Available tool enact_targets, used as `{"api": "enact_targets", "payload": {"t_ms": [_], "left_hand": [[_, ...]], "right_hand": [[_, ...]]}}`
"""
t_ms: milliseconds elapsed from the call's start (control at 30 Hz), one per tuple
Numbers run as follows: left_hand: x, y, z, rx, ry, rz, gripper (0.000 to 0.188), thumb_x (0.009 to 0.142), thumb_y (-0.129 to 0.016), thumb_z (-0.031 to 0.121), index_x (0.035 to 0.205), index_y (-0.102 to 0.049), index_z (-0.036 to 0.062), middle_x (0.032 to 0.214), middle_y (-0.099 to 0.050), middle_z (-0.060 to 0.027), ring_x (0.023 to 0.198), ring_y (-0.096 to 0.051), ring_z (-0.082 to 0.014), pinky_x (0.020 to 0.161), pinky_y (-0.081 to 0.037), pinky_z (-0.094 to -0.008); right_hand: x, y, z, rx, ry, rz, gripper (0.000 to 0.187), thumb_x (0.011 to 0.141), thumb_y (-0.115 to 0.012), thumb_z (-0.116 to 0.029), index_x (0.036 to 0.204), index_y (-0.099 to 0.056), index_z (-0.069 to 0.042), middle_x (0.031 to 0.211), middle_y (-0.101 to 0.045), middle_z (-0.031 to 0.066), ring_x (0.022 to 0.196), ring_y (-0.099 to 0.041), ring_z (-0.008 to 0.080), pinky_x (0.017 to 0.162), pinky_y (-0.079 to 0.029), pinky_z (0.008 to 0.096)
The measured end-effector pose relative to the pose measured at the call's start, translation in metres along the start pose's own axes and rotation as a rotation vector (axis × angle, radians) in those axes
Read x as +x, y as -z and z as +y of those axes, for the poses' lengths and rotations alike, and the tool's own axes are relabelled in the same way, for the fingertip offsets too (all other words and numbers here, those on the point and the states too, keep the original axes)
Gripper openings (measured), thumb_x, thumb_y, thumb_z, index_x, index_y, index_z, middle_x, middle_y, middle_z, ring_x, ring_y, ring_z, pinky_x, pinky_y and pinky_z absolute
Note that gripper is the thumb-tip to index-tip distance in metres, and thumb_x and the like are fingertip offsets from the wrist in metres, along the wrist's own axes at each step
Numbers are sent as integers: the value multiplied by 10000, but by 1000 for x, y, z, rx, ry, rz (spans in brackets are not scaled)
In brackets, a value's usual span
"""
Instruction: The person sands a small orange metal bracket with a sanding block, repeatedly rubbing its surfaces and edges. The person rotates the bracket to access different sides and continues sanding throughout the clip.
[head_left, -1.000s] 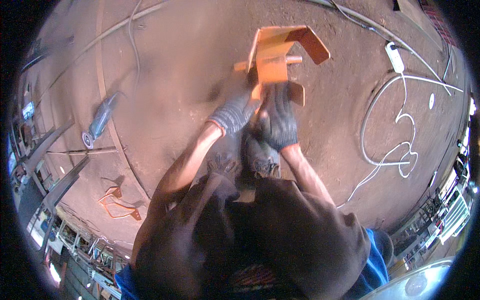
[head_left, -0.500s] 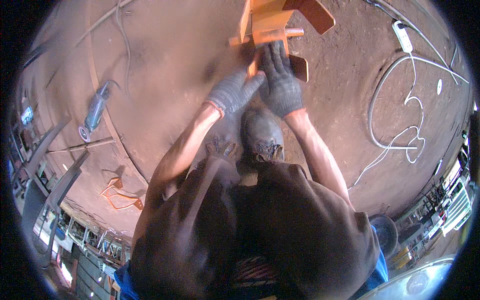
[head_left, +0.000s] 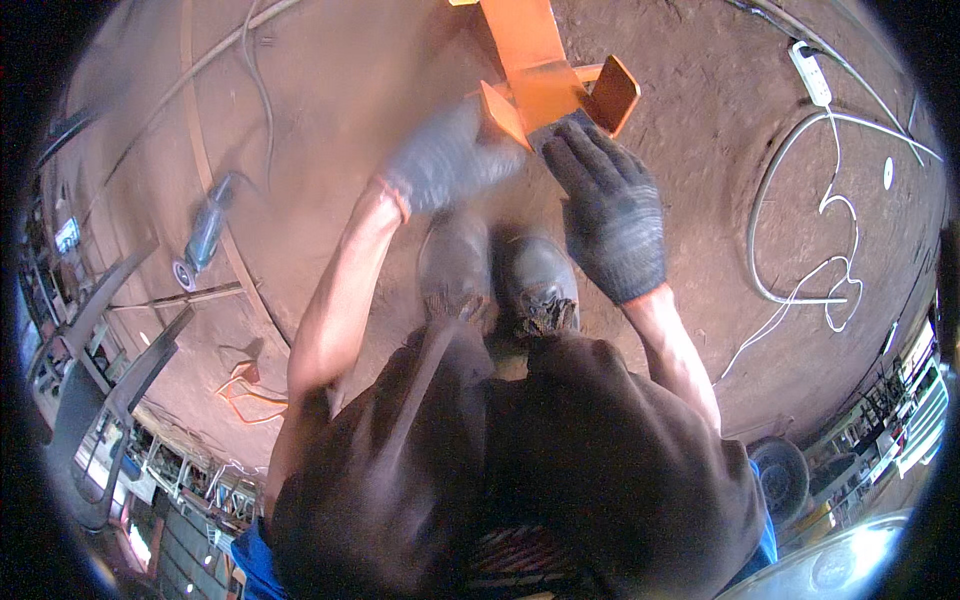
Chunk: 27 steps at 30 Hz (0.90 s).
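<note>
An orange metal bracket [head_left: 540,80] with bent side flanges lies on the ground ahead of my feet. My right hand [head_left: 612,195], in a dark grey knitted glove, reaches the bracket's near end. Its fingers are stretched out flat over a small dark grey flat piece [head_left: 552,130] at that edge; whether this piece is loose cannot be told. My left hand [head_left: 450,160], gloved alike, is beside the bracket's left flange. Motion smears its fingers, so their pose and any contact are unclear.
On the brown ground at left lies an angle grinder [head_left: 205,232] with its cord. A bent orange frame [head_left: 250,395] is nearer. At right are a white power strip [head_left: 812,75] and a looped hose [head_left: 755,215]. My dark shoes [head_left: 540,270] stand close behind the hands.
The bracket sits differently in view, with its near end tilted and shifted. My right hand has moved right and back. My left hand has moved left, apart from the right.
</note>
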<state>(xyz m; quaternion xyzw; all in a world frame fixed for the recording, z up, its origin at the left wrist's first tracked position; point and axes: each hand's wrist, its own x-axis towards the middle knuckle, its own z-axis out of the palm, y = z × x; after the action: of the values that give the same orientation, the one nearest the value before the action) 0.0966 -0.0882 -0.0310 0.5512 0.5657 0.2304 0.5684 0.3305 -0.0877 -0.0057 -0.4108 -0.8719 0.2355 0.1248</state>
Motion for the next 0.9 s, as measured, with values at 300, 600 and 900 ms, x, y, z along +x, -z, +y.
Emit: {"api": "enact_targets", "payload": {"t_ms": [300, 600, 900], "left_hand": [[39, -35, -14, -110, -16, 484, 533, 866, -795, 400, 1150, -592, -3, 1071, -669, -180, 983, -656, -260, 844, -544, -411], [40, 0, 37, 406, -32, 536, 352, 829, -748, 280, 1021, -601, 24, 895, -700, -157, 839, -691, -287, 742, -563, -413], [29, 49, 35, 1082, -178, 363, 515, 779, -811, 376, 1154, -603, 90, 898, -733, -185, 811, -731, -386, 707, -592, -486]], "right_hand": [[-56, 31, 10, 926, -601, 5, 489, 968, -592, -103, 1447, -569, -7, 1466, -598, 139, 1354, -544, 242, 1151, -392, 383], [-91, 11, 24, 1304, -911, 120, 545, 960, -615, -235, 1443, -571, 13, 1430, -614, 138, 1328, -547, 238, 1157, -379, 361], [-54, -19, 5, 535, -286, -27, 719, 866, -589, -55, 1561, -408, -32, 1615, -404, 203, 1487, -390, 372, 1221, -322, 434]]}}
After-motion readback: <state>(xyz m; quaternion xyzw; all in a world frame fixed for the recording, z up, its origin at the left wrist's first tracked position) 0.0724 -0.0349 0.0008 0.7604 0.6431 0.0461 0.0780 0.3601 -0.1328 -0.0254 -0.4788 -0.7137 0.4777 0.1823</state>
